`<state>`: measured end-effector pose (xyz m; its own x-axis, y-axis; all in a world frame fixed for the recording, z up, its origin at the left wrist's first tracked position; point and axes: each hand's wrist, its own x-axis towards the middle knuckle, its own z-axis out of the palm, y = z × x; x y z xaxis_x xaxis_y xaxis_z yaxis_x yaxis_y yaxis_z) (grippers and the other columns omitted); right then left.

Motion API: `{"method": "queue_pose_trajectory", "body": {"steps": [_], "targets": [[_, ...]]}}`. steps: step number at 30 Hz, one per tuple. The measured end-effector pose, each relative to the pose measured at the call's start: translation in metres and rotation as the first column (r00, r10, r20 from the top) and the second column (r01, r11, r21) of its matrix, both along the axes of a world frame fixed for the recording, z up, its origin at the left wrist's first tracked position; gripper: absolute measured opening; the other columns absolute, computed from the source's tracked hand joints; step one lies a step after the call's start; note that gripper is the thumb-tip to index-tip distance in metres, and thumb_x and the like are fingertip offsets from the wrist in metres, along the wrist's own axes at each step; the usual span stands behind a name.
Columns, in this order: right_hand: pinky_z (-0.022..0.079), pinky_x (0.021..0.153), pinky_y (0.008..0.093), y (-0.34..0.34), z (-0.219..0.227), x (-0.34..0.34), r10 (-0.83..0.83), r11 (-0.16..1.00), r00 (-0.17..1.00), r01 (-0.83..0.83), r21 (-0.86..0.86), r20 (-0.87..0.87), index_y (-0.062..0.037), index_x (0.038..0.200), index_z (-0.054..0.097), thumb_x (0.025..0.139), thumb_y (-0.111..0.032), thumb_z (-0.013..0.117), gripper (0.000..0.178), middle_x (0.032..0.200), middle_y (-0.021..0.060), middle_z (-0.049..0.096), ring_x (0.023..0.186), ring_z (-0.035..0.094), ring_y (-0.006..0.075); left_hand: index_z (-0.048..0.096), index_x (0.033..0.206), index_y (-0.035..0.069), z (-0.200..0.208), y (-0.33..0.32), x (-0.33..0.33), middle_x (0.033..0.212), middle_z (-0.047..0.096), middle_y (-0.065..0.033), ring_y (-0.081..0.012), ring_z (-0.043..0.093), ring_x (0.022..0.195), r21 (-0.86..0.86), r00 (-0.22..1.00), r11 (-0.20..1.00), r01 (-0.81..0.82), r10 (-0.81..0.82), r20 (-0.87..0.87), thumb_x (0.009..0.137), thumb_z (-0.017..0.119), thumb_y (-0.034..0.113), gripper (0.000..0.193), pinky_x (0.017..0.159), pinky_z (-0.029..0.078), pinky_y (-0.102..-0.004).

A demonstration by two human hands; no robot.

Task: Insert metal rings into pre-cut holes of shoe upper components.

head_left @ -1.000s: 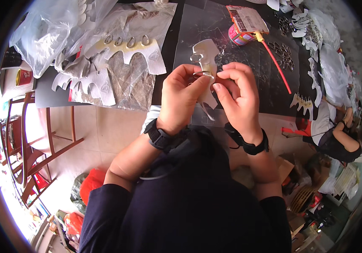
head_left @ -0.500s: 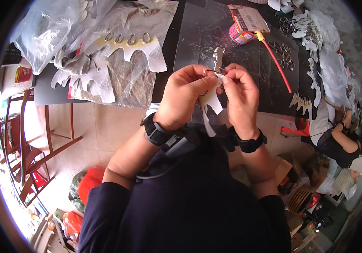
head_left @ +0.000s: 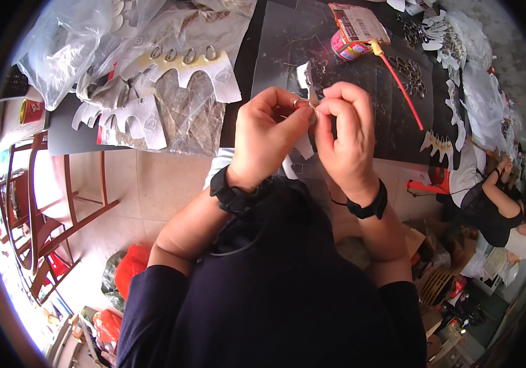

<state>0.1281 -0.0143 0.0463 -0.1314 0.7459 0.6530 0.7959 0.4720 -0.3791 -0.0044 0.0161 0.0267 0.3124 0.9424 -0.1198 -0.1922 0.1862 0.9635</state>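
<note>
My left hand (head_left: 266, 136) is closed, thumb and forefinger pinching a metal ring (head_left: 300, 103) and the white scalloped strip (head_left: 304, 147) beside it. Against it, my right hand (head_left: 350, 138) pinches the same strip close to the ring with thumb and forefinger, its other fingers curled. One end of the strip (head_left: 304, 76) sticks up beyond my fingertips, while the rest hangs below, partly hidden by my hands. On the plastic sheet to the left lies a similar scalloped strip (head_left: 225, 78) with yellowish glue-like stains and several metal rings along its tabs.
A pink tin (head_left: 344, 49) with a card on top stands ahead, a red-handled brush (head_left: 401, 89) leaning from it. Metal rings (head_left: 409, 76) lie right of it. Clear plastic bags (head_left: 66, 52) fill the far left; another person (head_left: 496, 208) sits at right. A wooden chair (head_left: 69, 196) stands left.
The strip has turned in my hands: its upper end shows a broader white face, and less hangs below. My right fingers have shifted inward and lifted at the ring. My left wrist has rotated.
</note>
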Motion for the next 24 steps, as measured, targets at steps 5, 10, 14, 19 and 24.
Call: {"method": "queue_pose_trajectory", "body": {"steps": [5, 10, 14, 19, 24], "targets": [[0.046, 0.065, 0.0193, -0.016, -0.018, -0.015, -0.235, 0.905, 0.509, -0.197, -0.377, -0.828, -0.0001, 0.091, 0.050, 0.087, 0.006, 0.050, 0.007, 0.107, 0.0089, 0.047, 0.076, 0.054, 0.0069, 0.057, 0.086, 0.000, -0.007, 0.000, -0.002, 0.081, 0.065, -0.0083, -0.0103, 0.061, 0.067, -0.364, 0.893, 0.924, 0.119, 0.060, 0.446, 0.081, 0.064, 0.002, 0.009, 0.062, 0.049, -0.0224], [0.048, 0.068, 0.0241, -0.017, -0.023, -0.013, -0.083, 0.940, 0.583, -0.223, -0.258, -0.808, -0.0002, 0.094, 0.052, 0.085, 0.006, 0.055, 0.012, 0.107, 0.0095, 0.047, 0.084, 0.055, 0.0106, 0.056, 0.082, -0.001, 0.001, -0.001, -0.009, 0.077, 0.065, -0.0073, -0.0094, 0.061, 0.068, -0.201, 0.986, 0.979, -0.015, 0.048, 0.162, 0.081, 0.064, 0.003, 0.009, 0.059, 0.048, -0.0215], [0.049, 0.072, 0.0300, -0.011, -0.011, -0.006, -0.054, 0.956, 0.875, -0.093, -0.277, -0.481, 0.0003, 0.093, 0.051, 0.077, 0.010, 0.058, 0.020, 0.103, 0.0120, 0.048, 0.084, 0.056, 0.0186, 0.057, 0.082, -0.002, -0.008, -0.003, -0.004, 0.076, 0.064, -0.0059, -0.0078, 0.061, 0.066, -0.029, 0.998, 0.998, -0.055, 0.056, 0.036, 0.081, 0.064, 0.003, 0.009, 0.058, 0.047, -0.0200], [0.047, 0.073, 0.0363, -0.007, -0.003, -0.013, 0.025, 0.993, 0.998, -0.032, -0.109, -0.065, -0.0007, 0.084, 0.046, 0.068, 0.013, 0.059, 0.024, 0.100, 0.0152, 0.047, 0.087, 0.054, 0.0304, 0.058, 0.082, -0.002, -0.002, -0.001, -0.006, 0.075, 0.064, -0.0059, -0.0076, 0.060, 0.066, -0.031, 0.997, 0.998, -0.059, 0.061, 0.047, 0.081, 0.064, 0.004, 0.009, 0.057, 0.048, -0.0199], [0.046, 0.074, 0.0340, -0.012, -0.019, -0.004, -0.100, 0.985, 0.918, 0.038, -0.165, -0.383, -0.0020, 0.086, 0.051, 0.074, 0.009, 0.058, 0.018, 0.101, 0.0156, 0.052, 0.086, 0.055, 0.0259, 0.057, 0.082, -0.002, 0.005, 0.005, -0.013, 0.074, 0.064, -0.0060, -0.0088, 0.062, 0.065, -0.105, 0.992, 0.993, -0.058, 0.069, 0.101, 0.080, 0.064, 0.004, 0.010, 0.057, 0.048, -0.0203]]}}
